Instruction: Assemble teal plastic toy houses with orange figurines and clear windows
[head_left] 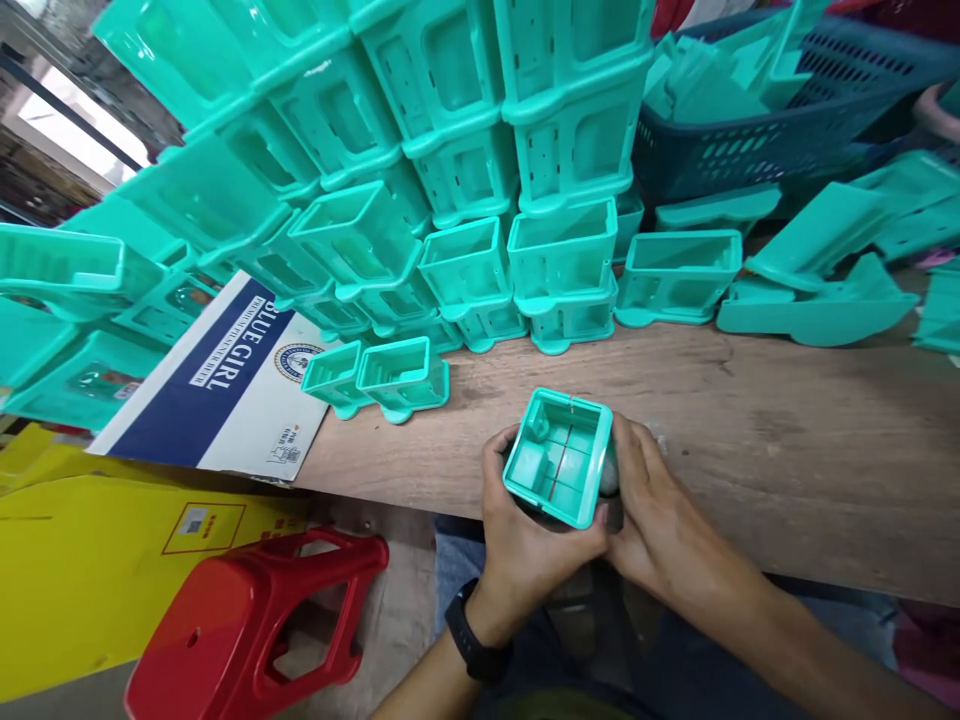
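Low over the table's front edge, a turquoise open-topped plastic box [566, 465] is held between both my hands. Its opening faces up toward me, showing a small round post and a raised block inside. My left hand [517, 530] wraps its left and near sides, thumb along the near edge. My right hand [645, 500] grips the right side, fingers curled beside a dark rounded part whose kind I cannot make out. Two similar turquoise boxes [401, 375] stand on the table to the left of my hands.
Stacked turquoise boxes [465, 180] rise along the back of the wooden table [787, 430]. Loose turquoise panels [817, 310] lie at right, below a dark basket [720, 150] of parts. A cardboard box [225, 390] stands left; a red stool [202, 620] and yellow box [90, 570] are below.
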